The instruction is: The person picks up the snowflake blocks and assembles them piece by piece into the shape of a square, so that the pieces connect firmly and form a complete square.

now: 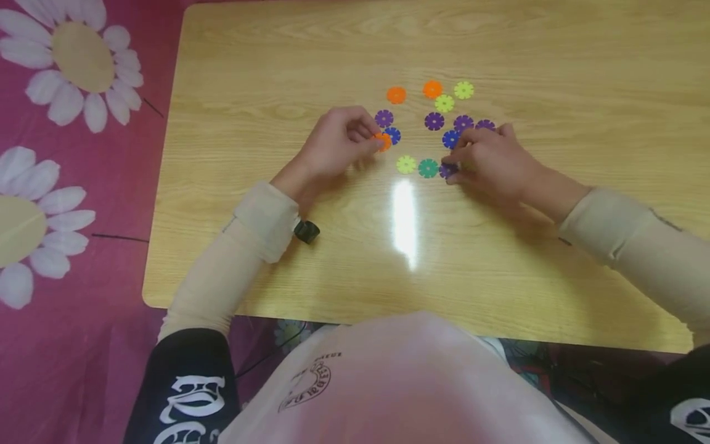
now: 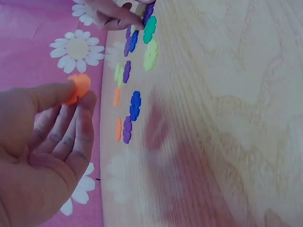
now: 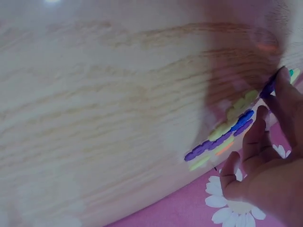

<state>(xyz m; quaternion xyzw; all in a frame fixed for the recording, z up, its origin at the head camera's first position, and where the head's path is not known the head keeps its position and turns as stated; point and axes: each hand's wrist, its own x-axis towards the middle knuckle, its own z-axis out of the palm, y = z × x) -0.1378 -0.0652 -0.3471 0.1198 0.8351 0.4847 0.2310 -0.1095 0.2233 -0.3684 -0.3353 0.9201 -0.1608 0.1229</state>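
Note:
Between thumb and fingertips, my left hand (image 1: 341, 139) pinches an orange notched plastic disc (image 2: 81, 88), held up over the table in the left wrist view. A blue disc (image 1: 393, 135) and a purple disc (image 1: 384, 118) lie right beside it. My right hand (image 1: 496, 160) has its thumb and index fingertip on a dark purple disc (image 3: 268, 88), pinching it at the tabletop. Left of that disc are a green disc (image 1: 428, 168) and a yellow disc (image 1: 406, 164). Another blue disc (image 1: 450, 139) shows just past the right fingers, which partly hide the discs under them.
Farther back on the wooden table (image 1: 277, 55) lie orange discs (image 1: 396, 95), yellow discs (image 1: 463, 90) and more purple discs (image 1: 434, 121). A black ring-like object (image 1: 307, 232) is by the left wrist. Pink flowered cloth (image 1: 116, 185) spreads beyond the table's left edge.

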